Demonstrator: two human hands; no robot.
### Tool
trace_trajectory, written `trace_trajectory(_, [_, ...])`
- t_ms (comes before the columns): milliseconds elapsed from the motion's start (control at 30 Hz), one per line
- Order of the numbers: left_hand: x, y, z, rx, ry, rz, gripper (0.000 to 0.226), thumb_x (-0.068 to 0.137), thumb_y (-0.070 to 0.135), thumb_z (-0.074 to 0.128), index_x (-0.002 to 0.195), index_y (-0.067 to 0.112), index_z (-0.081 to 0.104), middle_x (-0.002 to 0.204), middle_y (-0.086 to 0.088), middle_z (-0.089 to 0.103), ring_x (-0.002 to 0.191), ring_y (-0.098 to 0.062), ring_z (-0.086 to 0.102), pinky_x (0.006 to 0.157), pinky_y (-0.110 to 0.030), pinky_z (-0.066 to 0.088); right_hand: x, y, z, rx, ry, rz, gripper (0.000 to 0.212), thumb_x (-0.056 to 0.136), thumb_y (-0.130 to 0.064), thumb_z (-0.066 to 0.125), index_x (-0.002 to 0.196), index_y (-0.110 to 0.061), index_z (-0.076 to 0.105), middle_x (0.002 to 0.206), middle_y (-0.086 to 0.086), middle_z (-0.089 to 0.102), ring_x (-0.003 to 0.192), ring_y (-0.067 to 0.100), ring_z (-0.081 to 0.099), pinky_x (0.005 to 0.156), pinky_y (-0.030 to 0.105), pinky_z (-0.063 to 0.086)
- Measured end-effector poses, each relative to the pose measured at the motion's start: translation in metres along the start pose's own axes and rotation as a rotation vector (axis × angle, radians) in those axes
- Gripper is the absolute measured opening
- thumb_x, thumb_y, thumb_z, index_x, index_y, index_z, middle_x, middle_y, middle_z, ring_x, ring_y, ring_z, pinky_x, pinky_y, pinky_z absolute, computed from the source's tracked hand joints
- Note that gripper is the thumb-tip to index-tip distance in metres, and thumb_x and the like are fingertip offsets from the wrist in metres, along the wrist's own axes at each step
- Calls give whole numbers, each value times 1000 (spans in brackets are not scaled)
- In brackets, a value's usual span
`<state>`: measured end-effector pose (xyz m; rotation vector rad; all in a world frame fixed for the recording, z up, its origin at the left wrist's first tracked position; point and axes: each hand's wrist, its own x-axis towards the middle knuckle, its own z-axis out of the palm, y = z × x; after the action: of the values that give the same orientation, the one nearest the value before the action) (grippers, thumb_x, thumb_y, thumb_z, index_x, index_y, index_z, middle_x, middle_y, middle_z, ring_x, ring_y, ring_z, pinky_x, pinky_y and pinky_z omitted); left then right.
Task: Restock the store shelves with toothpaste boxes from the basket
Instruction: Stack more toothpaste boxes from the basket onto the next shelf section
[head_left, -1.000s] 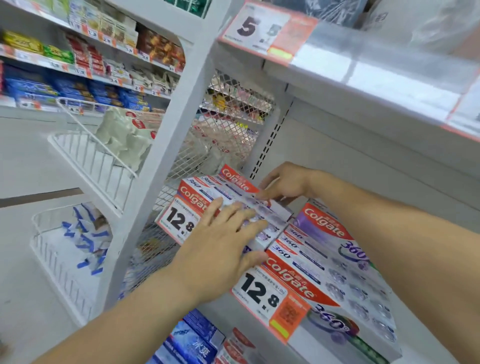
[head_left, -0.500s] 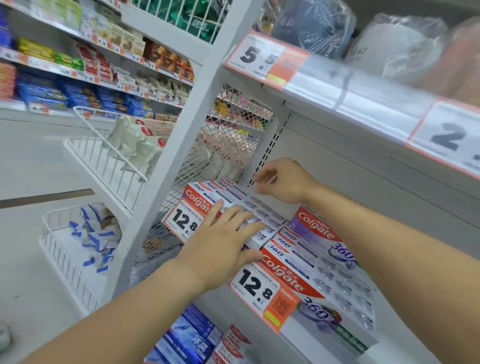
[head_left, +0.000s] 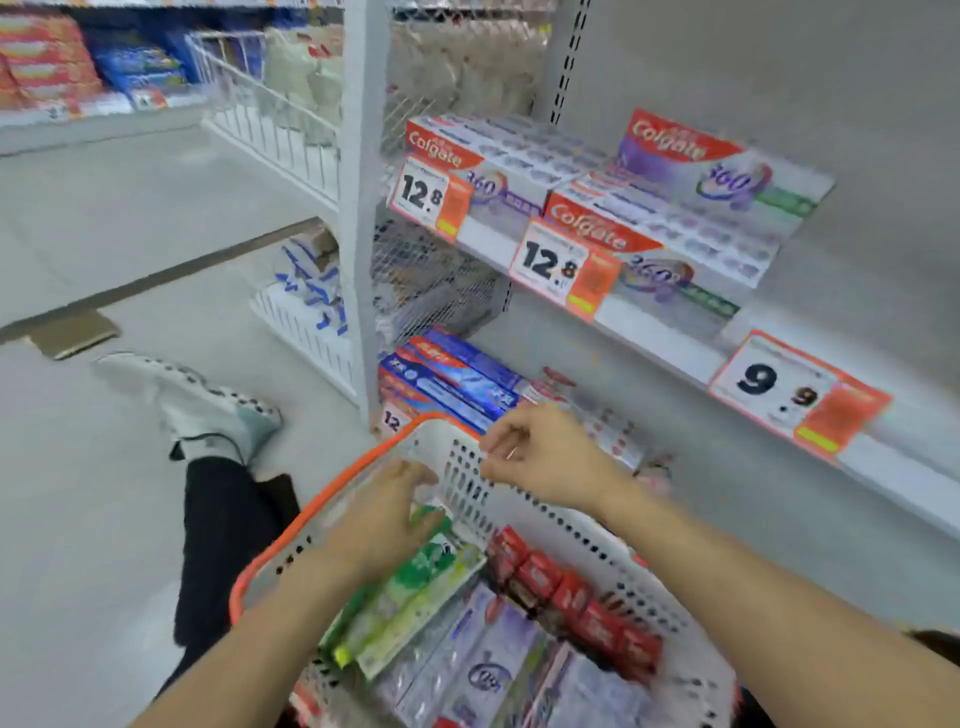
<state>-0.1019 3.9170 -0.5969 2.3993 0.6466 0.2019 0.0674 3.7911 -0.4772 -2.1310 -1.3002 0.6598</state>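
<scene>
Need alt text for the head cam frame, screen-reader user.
Two hands reach into a white basket with an orange rim, full of toothpaste boxes: the left hand rests on a green box, the right hand hovers over the basket's far wall. Colgate boxes sit on the shelf above, by 12.8 price tags.

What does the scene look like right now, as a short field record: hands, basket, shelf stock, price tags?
left hand: inside the basket, on the green box; grip unclear through blur
right hand: fingers curled at the basket's far wall, holding nothing visible
basket: white perforated, orange rim; green, purple and red boxes inside
upper shelf: Colgate boxes lying flat
price tags: 12.8 tags, 9.9 tag
lower shelf: blue boxes
</scene>
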Motion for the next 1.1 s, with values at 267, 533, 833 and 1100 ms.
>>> trace_trajectory(267, [-77, -27, 89, 83, -427, -359, 62, 88, 40, 70, 137, 13, 45, 134, -9, 49, 120, -24, 50, 100, -31, 41, -56, 115, 108, -18, -18, 358, 23, 74, -22, 85, 87, -26, 66, 91, -10, 68, 78, 12, 66, 78, 36, 58])
trace_trajectory(533, [-75, -2, 125, 42, -489, -338, 51, 88, 37, 69, 128, 8, 55, 122, -11, 56, 111, -27, 56, 91, -33, 47, -99, 146, 128, -167, -595, 320, 61, 61, -41, 94, 111, -20, 68, 106, -3, 68, 92, 13, 64, 84, 31, 55])
trace_trajectory(833, [-96, 24, 164, 104, -656, -370, 58, 86, 35, 75, 122, 6, 40, 114, -14, 54, 93, -29, 57, 69, -33, 40, -116, 140, 121, -547, -985, 216, 93, 53, -38, 97, 136, -24, 57, 136, 1, 56, 120, 28, 56, 100, 43, 49])
trace_trajectory(1100, [-88, 21, 158, 73, -656, -455, 41, 78, 34, 83, 77, 12, 49, 78, -4, 54, 69, -20, 49, 56, -30, 38, -145, 169, 103, -310, -561, 234, 79, 62, -52, 89, 129, -22, 63, 131, 2, 58, 122, 21, 50, 105, 37, 41])
